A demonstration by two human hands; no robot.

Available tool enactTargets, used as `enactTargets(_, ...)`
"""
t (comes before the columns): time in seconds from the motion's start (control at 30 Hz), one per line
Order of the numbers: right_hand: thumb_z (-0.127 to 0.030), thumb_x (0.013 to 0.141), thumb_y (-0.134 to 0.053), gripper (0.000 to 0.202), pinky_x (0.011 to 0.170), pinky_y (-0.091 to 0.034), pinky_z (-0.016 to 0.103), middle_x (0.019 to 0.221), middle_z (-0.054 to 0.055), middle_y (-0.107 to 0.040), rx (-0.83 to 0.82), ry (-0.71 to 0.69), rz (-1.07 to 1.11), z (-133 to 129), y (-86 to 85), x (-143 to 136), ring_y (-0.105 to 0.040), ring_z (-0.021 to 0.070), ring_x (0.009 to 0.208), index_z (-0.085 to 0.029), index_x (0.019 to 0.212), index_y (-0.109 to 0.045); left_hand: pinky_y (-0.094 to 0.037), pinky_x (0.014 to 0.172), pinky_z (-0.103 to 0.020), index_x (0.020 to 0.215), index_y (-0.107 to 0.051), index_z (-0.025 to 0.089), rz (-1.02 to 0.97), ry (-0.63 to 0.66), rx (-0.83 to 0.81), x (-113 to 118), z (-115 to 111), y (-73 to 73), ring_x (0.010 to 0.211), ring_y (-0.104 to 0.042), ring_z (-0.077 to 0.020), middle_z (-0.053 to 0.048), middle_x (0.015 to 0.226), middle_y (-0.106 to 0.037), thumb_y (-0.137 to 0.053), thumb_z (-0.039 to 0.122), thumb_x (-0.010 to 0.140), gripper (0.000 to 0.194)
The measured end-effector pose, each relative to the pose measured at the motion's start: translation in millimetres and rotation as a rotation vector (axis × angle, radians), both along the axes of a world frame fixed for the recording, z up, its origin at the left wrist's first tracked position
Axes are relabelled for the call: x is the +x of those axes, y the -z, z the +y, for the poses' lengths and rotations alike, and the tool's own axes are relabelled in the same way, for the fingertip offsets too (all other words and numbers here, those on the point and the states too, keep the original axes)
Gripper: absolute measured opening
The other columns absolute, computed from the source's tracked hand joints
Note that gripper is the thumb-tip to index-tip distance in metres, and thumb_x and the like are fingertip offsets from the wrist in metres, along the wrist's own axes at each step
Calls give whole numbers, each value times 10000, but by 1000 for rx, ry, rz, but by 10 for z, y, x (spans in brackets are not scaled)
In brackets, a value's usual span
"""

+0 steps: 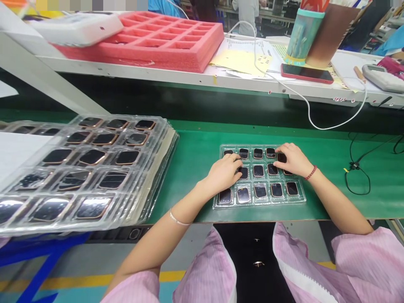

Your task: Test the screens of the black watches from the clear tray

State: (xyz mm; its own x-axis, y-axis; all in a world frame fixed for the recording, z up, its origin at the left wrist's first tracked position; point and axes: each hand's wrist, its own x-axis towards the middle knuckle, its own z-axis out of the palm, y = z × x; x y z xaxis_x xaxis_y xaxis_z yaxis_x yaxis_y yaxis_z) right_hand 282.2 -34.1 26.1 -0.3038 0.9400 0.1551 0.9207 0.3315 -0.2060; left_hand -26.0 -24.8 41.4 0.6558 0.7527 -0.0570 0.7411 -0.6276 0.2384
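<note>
A clear plastic tray [252, 203] lies flat on the green work surface, with rows of dark square watch faces in copper-coloured frames. My left hand [223, 170] rests over the tray's left part, fingers spread and covering some pieces. Its fingertips reach beside a watch face [243, 173] in the middle row. At the upper right of the tray is my right hand [292, 159], thumb and fingers apart around another watch face [282, 158]. That piece sits in its pocket, and no grip on it is visible. Each hand partly hides the pockets under it.
On the left stands a stack of clear trays [139, 176] with larger-looking watch faces on top. A shelf above holds a red foam tray [202, 50], a phone [306, 73], a teal cup [303, 35] and a calculator [383, 78]. A white cable [328, 127] hangs down; a black cable [358, 193] lies right.
</note>
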Motion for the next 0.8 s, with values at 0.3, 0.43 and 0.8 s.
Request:
enactTargets(0.3,-316,879,-658,442,983,-484,530,1221,165,-707,-28,14,45,39,-7,298,-636,346,1114,-134,1282,-666,-509,1054,-474,1232,-690,151,38,9,-15,1,7,14,1315,-519,-336,-135,1443,-580,-545,277,956,336)
enactTargets(0.43,-273,899,-649,325,1043,-457,529,1263,164,-689,57,-130,105,-1,-61,52,-617,324,1178,-160,1197,-713,-479,1057,-510,1284,-671,170,11,39,28,19,27,26,1292,-524,-357,-149,1409,-595,-578,322,945,383)
enactTargets(0.8,-207,809,-788,210,1119,-395,460,1356,201,-628,-156,-317,247,-16,17,-755,-521,313,1339,-169,805,-581,-477,1008,-522,903,-658,208,-184,100,73,-33,286,333,1258,-552,-371,-151,1334,-634,-569,306,832,150)
